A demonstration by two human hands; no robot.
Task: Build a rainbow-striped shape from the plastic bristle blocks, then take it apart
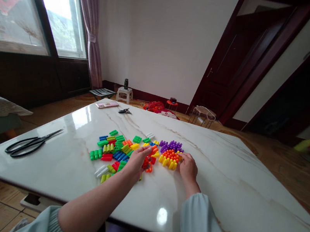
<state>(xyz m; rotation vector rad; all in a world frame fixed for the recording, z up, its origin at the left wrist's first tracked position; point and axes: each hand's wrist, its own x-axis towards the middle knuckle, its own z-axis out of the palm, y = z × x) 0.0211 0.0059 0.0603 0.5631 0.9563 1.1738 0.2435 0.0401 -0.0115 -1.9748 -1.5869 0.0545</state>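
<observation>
Many coloured plastic pieces (114, 149) in green, blue, yellow, red and white lie loosely spread on the white marbled table (223, 170). My left hand (136, 161) is closed around a red piece (145, 163) at the right side of this spread. Just to its right sits a group of joined pieces, with purple ones (171, 146) at the back, orange ones (170, 155) in the middle and yellow ones (167, 162) in front. My right hand (188, 168) touches the right edge of that group with bent fingers; whether it pinches a small piece is hard to make out.
Black-handled scissors (33, 143) lie at the table's left. Near the far left edge are a pink phone (106, 104) and a dark bunch of keys (125, 111). Beyond the table stand a white stool (124, 94), an orange stool (171, 104) and a metal-legged stool (203, 114).
</observation>
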